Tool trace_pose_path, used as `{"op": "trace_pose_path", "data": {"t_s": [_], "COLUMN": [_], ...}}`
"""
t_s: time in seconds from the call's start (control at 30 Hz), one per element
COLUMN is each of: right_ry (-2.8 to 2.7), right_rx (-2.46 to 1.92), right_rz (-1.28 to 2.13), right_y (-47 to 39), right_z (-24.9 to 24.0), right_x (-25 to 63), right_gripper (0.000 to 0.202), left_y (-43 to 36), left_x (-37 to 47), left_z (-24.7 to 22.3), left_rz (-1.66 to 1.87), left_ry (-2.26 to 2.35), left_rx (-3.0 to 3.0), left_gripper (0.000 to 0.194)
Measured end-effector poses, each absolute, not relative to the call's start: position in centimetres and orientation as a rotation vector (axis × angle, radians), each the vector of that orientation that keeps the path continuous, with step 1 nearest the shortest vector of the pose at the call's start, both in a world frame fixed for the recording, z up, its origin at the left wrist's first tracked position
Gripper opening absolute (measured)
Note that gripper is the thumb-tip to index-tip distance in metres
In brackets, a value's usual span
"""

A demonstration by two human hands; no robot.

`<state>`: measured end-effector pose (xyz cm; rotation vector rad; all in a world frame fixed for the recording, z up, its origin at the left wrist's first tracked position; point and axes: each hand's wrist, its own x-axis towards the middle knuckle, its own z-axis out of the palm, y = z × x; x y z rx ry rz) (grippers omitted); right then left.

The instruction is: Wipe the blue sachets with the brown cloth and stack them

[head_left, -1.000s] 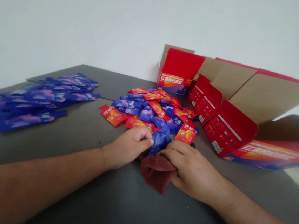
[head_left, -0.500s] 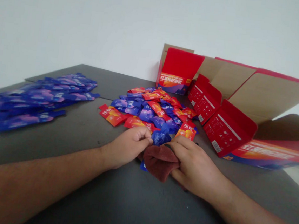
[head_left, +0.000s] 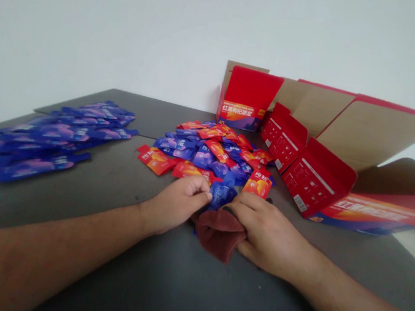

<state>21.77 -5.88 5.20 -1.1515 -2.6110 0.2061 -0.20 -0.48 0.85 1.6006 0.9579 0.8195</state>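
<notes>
My left hand (head_left: 183,203) is closed, its thumb and forefinger pinching the left edge of a blue sachet (head_left: 221,196). The side of the sachet with small print faces me. A folded brown cloth (head_left: 218,230) is gripped in my right hand (head_left: 268,230), which presses against the lower right of the sachet. The cloth covers the sachet's lower part. Just beyond my hands lies a mixed pile of blue and red-orange sachets (head_left: 220,152). One red-orange sachet (head_left: 258,182) sits right behind my right hand.
A long heap of blue sachets (head_left: 59,131) covers the table's left side. Open red boxes stand at the right: one upright at the back (head_left: 247,100), another with raised flaps (head_left: 318,181) nearer me. A pale wall (head_left: 149,32) rises behind the dark table (head_left: 137,276).
My right hand has slid the brown cloth slightly down towards me over the sachet, baring a little more of its printed side. My left hand keeps its pinch in the same place.
</notes>
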Motion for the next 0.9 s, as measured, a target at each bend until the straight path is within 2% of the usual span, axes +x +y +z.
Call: {"op": "trace_pose_path", "data": {"t_s": [0.1,0.3,0.47,0.63,0.8,0.9], "right_ry": [-2.653,-2.545,-2.619,-2.517,-2.619,-2.559], "right_rx": [-1.095,-1.220,-1.103,-1.218,-1.106,-1.180], "right_rz": [0.224,0.183,0.224,0.161,0.218,0.159], "right_y": [-6.02,-5.89,-6.03,-5.86,-5.96,-6.02], "right_z": [5.26,5.26,5.17,5.14,5.24,5.30], "right_x": [21.75,21.93,21.76,21.90,21.75,21.77], "right_gripper": [0.030,0.018,0.028,0.017,0.026,0.021], "left_y": [-0.38,-0.38,-0.45,-0.45,-0.45,-0.44], "left_x": [-0.25,-0.09,-0.12,-0.13,-0.24,-0.25], "left_z": [0.83,0.45,0.70,0.58,0.84,0.73], "left_rz": [0.837,0.805,0.867,0.800,0.836,0.819], "left_ry": [0.956,0.939,0.952,0.937,0.955,0.947], "left_rx": [1.658,1.531,1.659,1.538,1.644,1.624], "left_gripper": [0.019,0.017,0.019,0.017,0.018,0.017]}}
